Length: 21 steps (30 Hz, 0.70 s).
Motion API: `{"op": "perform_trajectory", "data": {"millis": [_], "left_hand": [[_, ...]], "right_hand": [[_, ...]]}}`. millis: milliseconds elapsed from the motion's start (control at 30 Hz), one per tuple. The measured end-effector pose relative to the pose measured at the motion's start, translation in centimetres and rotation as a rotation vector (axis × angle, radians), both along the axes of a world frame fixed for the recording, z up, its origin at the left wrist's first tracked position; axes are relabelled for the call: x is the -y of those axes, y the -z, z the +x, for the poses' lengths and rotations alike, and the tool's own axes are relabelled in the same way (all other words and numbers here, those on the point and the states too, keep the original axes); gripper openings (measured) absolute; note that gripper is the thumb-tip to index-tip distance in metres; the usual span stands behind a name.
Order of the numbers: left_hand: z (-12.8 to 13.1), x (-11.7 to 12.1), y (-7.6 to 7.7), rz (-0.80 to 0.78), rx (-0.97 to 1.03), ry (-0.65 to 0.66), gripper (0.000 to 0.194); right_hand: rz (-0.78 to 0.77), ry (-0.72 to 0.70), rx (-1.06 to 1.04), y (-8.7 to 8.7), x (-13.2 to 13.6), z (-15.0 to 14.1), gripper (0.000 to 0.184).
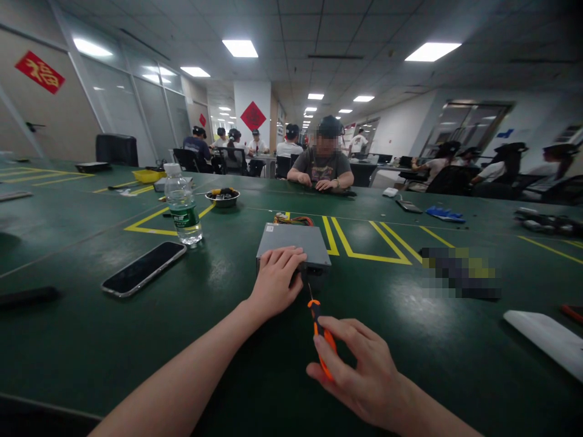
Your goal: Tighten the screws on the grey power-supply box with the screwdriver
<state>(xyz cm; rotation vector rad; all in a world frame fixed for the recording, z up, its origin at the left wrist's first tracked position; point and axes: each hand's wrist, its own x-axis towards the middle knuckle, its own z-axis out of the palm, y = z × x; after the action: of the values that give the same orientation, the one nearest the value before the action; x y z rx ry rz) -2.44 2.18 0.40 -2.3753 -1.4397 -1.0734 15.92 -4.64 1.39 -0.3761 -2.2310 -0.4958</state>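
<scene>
A grey metal box (295,241) with coloured wires at its far end lies on the green table (228,340). My left hand (274,280) rests on the box's near left corner, fingers curled over its edge. My right hand (359,367) is closed around the orange-and-black handle of a screwdriver (317,325). The screwdriver's thin tip points at the near face of the box.
A phone (143,267) lies screen-up to the left, with a water bottle (183,205) and a small bowl of parts (223,196) behind it. A white flat object (546,337) sits at the right edge. A person (323,162) sits across the table; others work further back.
</scene>
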Motion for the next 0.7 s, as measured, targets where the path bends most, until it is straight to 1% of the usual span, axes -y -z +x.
{"op": "perform_trajectory", "data": {"millis": [100, 167, 267, 333, 400, 467, 567, 633, 700], "left_hand": [[0.03, 0.06, -0.03, 0.003, -0.001, -0.003, 0.035], [0.03, 0.07, -0.06, 0.007, -0.001, -0.003, 0.036], [0.0, 0.05, -0.08, 0.003, 0.0, -0.002, 0.036], [-0.02, 0.02, -0.07, -0.002, -0.001, -0.002, 0.037], [-0.02, 0.0, -0.06, -0.002, 0.0, -0.001, 0.037], [0.01, 0.01, -0.06, 0.0, 0.003, 0.001, 0.035], [0.1, 0.05, -0.09, 0.004, 0.01, 0.004, 0.033], [0.14, 0.07, -0.11, 0.006, 0.016, -0.001, 0.032], [0.17, 0.07, -0.12, 0.007, 0.021, -0.009, 0.032]], "right_hand": [[-0.019, -0.035, 0.009, 0.18, -0.03, 0.19, 0.014], [-0.028, -0.029, 0.05, 0.07, 0.11, 0.45, 0.017], [-0.071, -0.015, 0.083, -0.27, 0.44, 0.81, 0.018], [-0.1, -0.021, 0.092, -0.32, 0.55, 0.94, 0.024], [-0.09, -0.02, 0.108, -0.14, 0.47, 0.96, 0.029], [-0.033, -0.002, 0.085, 0.12, 0.2, 0.87, 0.026], [0.036, 0.02, -0.034, 0.23, -0.25, 0.68, 0.011], [0.029, 0.035, -0.069, 0.04, -0.36, 0.61, 0.004], [-0.012, 0.058, -0.042, -0.2, -0.24, 0.6, 0.005]]}}
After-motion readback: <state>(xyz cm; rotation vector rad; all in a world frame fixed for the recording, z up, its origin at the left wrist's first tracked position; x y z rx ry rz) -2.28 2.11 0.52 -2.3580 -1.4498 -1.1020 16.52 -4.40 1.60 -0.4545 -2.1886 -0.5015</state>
